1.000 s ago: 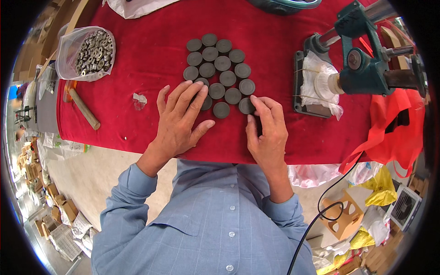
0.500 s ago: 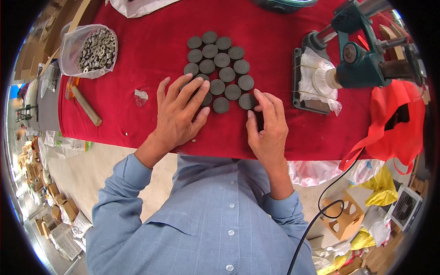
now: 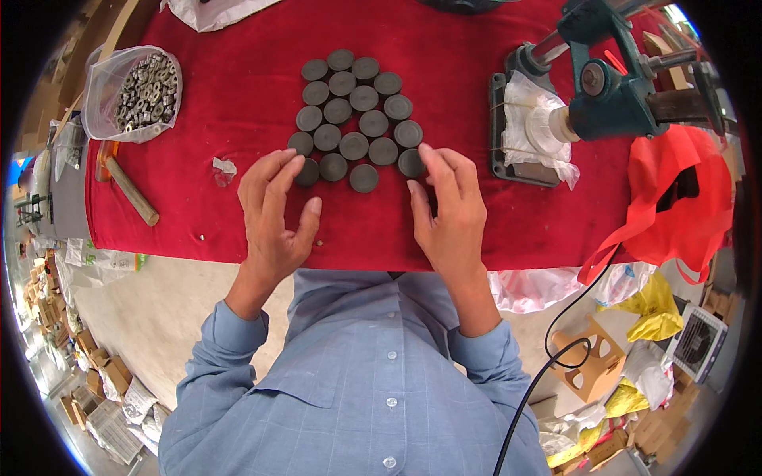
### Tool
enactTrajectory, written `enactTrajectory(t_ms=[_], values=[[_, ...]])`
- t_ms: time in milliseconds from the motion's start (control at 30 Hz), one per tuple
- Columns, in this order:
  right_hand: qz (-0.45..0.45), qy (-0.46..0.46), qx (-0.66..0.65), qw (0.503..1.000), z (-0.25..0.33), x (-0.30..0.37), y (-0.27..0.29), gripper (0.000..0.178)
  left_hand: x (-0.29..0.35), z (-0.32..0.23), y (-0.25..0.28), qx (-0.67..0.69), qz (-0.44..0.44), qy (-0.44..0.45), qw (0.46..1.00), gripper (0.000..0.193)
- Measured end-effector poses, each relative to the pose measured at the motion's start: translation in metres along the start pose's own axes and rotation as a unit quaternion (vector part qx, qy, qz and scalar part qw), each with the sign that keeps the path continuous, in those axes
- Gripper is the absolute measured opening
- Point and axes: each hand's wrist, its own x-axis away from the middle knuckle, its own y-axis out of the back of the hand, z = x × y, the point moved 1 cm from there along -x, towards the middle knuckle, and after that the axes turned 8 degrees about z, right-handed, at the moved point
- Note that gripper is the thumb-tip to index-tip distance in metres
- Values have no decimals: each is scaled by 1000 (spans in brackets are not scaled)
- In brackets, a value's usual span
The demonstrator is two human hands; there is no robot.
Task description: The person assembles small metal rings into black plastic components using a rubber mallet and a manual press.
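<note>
Several dark grey round discs (image 3: pixel 353 146) lie flat in a loose cluster on the red cloth (image 3: pixel 238 111) covering the table. At the cluster's left edge, my left hand (image 3: pixel 274 210) has its fingertips by the lower-left discs, thumb held apart. My right hand (image 3: pixel 448 190) is at the lower-right disc (image 3: pixel 411 163), its index fingertip against or just beside that disc and its thumb spread below. Neither hand grips anything. Between the hands, a single disc (image 3: pixel 363 178) sits at the near end of the cluster.
To the right stands a green hand press (image 3: pixel 611 103) with a plastic-wrapped base; a red bag (image 3: pixel 675 206) lies beside it. At the left are a clear tub (image 3: pixel 99 99) of metal nuts or rings and a hammer with a wooden handle (image 3: pixel 133 193). A black cable (image 3: pixel 516 420) hangs at the right.
My left hand has drawn back from over the discs to their left side, uncovering several. The left-side discs sit closer together. The whole view has shifted slightly.
</note>
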Motion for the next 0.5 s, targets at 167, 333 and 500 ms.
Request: enactTrajectory(t_ms=[167, 333, 500], values=[[24, 56, 91, 994, 3, 8, 2, 39, 15, -12, -4, 27, 7, -1, 1000, 60], [58, 70, 229, 969, 15, 5, 8, 39, 14, -13, -3, 17, 15, -11, 1000, 55], [56, 73, 236, 967, 18, 4, 6, 39, 2, -12, -4, 7, -5, 37, 999, 57]])
